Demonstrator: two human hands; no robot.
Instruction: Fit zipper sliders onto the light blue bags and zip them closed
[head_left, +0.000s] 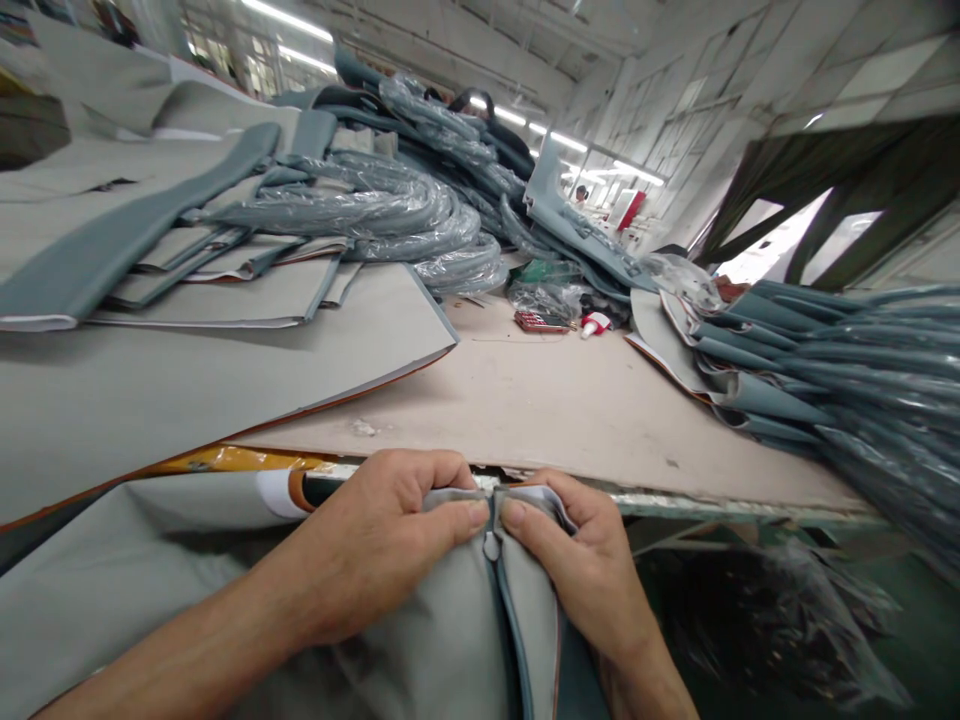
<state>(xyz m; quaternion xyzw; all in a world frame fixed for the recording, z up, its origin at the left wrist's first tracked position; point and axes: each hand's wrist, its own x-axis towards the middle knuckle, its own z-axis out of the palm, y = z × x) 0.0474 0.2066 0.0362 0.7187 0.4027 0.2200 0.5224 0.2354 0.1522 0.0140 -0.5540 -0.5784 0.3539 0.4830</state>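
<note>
Both my hands pinch the top edge of a grey fabric piece (420,640) at the table's front edge. My left hand (390,535) grips the fabric left of a narrow gap, thumb on top and fingers folded beneath. On the right of that gap, my right hand (577,550) holds the other edge the same way. Between the two thumbs sits a small metal ring-like zipper pull (491,546), with a blue-grey seam strip (512,640) running down from it. The rest of the fabric drapes below the table edge and out to the left.
Large grey panels (225,375) and a blue-grey strip (150,225) lie on the table (495,400) at left. Plastic-wrapped bundles (420,215) are heaped behind. A red-and-white bottle (595,325) and a red object (541,322) lie mid-table. More wrapped pieces (847,360) stand at right.
</note>
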